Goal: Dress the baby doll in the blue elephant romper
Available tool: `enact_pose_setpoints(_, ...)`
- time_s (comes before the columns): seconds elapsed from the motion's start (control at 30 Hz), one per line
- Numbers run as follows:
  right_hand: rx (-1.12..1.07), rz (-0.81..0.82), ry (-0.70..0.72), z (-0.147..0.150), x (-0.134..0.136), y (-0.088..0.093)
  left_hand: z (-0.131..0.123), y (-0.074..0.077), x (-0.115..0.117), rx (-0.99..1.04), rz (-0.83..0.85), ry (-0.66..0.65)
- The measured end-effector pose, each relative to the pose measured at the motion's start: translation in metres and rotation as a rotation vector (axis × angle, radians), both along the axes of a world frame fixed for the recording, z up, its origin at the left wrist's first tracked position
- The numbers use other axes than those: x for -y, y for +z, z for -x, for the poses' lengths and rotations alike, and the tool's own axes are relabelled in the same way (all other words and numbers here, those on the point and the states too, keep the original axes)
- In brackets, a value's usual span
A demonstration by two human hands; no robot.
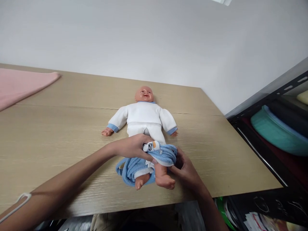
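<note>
A bald baby doll (144,114) lies on its back on the wooden table, dressed in a white long-sleeved top with blue cuffs. Bunched around its lower legs are blue doll pants (136,168) with white edging and a printed patch; both bare feet stick out. My left hand (136,146) reaches across the doll's legs, thumb and fingers closed on the bunched cloth by the patch. From the other side, my right hand (184,165) grips the same cloth around the leg on the right. Some of its fingers are hidden behind the fabric.
A pink cloth (24,83) lies at the far left of the table (72,134). Beyond the table's right edge stands a dark metal shelf (260,160) with a teal folded item (276,131). Various items sit below the front right corner. A wall rises behind.
</note>
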State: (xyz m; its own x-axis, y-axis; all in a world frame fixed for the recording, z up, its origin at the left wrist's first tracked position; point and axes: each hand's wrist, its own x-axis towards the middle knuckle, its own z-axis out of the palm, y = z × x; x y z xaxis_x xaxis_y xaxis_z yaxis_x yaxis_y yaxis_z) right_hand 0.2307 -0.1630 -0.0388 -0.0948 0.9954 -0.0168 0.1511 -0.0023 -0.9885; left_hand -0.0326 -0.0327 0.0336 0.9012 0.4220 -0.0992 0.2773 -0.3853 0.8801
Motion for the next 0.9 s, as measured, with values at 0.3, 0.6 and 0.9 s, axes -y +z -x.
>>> enact_pose_setpoints(0.3,0.191,-0.122,0.14,-0.019,-0.006,0.03,0.006,0.015,0.025,-0.099,-0.08,0.142)
enact_pose_setpoints(0.6,0.355,-0.194,0.204,-0.013,-0.058,0.049,0.048,0.003,0.072,-0.207,-0.148,0.528)
enact_pose_setpoints(0.9,0.32,-0.386,0.099,0.001,-0.092,0.022,0.06,-0.021,0.093,0.037,-0.127,0.686)
